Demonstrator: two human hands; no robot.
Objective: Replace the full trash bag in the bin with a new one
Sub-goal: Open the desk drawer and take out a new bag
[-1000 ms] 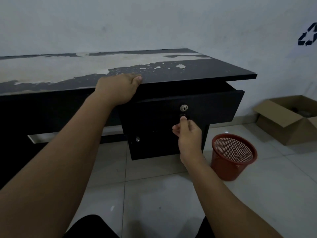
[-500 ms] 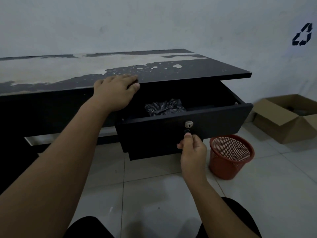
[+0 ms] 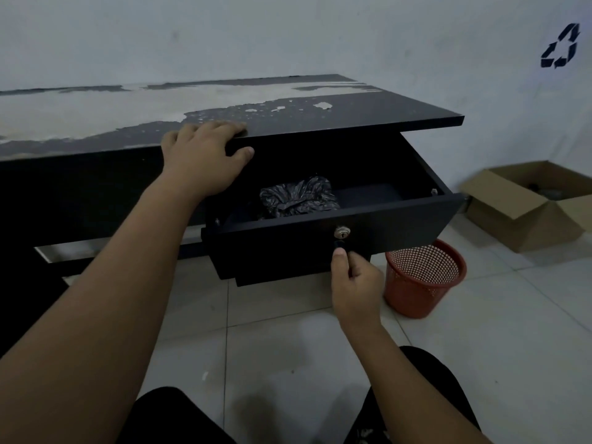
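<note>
A black desk drawer (image 3: 400, 219) stands pulled out. Inside it lies a crumpled black trash bag (image 3: 298, 197). My right hand (image 3: 354, 283) pinches the small dark knob (image 3: 339, 244) under the drawer's silver lock (image 3: 342, 232). My left hand (image 3: 205, 158) rests on the front edge of the worn desk top (image 3: 288, 120), fingers on top and thumb under the edge. An orange mesh bin (image 3: 423, 277) stands on the floor just right of my right hand, with no bag in it.
An open cardboard box (image 3: 528, 203) sits on the floor by the wall at the right. White floor tiles (image 3: 512, 347) stretch in front. My knees in dark trousers (image 3: 179, 415) show at the bottom. A recycling mark (image 3: 560, 46) is on the wall.
My right hand has pulled the drawer out from nearly closed, and the black bag inside has come into sight. My left hand has stayed on the desk edge.
</note>
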